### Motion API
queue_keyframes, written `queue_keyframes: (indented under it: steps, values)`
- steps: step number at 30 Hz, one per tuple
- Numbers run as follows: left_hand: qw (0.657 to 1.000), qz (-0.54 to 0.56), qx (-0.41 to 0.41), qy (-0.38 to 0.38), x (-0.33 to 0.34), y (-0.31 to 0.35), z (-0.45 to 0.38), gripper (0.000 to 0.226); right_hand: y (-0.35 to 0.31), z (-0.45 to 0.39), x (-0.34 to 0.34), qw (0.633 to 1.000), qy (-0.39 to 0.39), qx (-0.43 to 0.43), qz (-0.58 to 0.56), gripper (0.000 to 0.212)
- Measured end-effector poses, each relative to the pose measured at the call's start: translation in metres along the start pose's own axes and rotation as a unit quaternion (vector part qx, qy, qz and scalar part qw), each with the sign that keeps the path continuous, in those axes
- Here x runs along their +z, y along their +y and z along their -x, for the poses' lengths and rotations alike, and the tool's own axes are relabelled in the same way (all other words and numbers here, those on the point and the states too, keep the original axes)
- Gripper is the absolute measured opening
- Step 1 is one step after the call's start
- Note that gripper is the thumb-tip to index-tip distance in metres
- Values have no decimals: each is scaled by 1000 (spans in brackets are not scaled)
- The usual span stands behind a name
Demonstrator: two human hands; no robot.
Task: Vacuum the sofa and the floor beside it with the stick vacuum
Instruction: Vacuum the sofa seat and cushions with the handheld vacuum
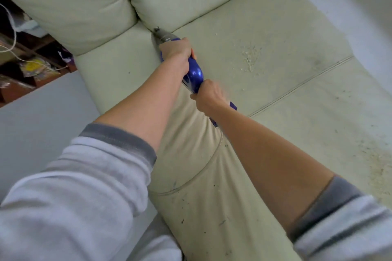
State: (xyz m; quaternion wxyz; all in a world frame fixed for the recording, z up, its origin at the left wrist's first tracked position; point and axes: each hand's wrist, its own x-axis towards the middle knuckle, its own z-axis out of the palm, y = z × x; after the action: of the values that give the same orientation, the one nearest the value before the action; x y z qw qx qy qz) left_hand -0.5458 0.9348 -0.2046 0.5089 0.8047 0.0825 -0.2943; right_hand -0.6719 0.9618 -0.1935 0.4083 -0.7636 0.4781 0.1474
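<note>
a person is looking down over both outstretched arms at a pale cream sofa (275, 34). the left hand (177, 52) is gripping the front part of a blue vacuum (194, 75), fingers curled around its body. the right hand (209, 96) is gripping the same vacuum further back, toward its handle end, so the two hands are sitting near each other, one ahead of the other, both clamped on the machine. the vacuum's grey nozzle (162, 35) is pointing away from the person and pressing into the crease where the seat cushion is meeting the back cushions (84, 4). a patch of pale crumbs (250, 55) is lying on the seat to the right of the hands. dark specks and bits of debris (203, 218) are scattered over the nearer part of the seat. grey sleeves (74, 186) are pushed up on both forearms. grey floor (42, 116) is showing to the left of the sofa, with cluttered wooden shelves (25, 63) beyond it.
</note>
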Motion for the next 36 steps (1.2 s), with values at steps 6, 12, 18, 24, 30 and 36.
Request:
queue_keyframes:
  steps: [6, 12, 18, 24, 30, 36]
  values:
    - [1000, -23, -14, 12, -14, 10, -43, 36, -34, -27, 12, 1000, -1, 7, 22, 27]
    - [996, 15, -57, -68, -7, 17, -35, 48, -25, -31, -6, 997, -29, 2, 77, 28]
    - [958, 206, -130, -151, -16, 24, -26, 46, -27, -16, -16, 989, -19, -18, 144, 29]
    - [935, 269, -162, -165, -36, 29, 9, 33, -30, 18, -17, 982, -8, -28, 184, 24]
    - [936, 260, -163, -172, -63, 15, 54, 32, -20, 64, -2, 981, -3, -20, 192, 23]
    - [946, 221, -155, -182, -65, -8, 95, 37, 9, 110, 2, 988, -18, -6, 154, 18]
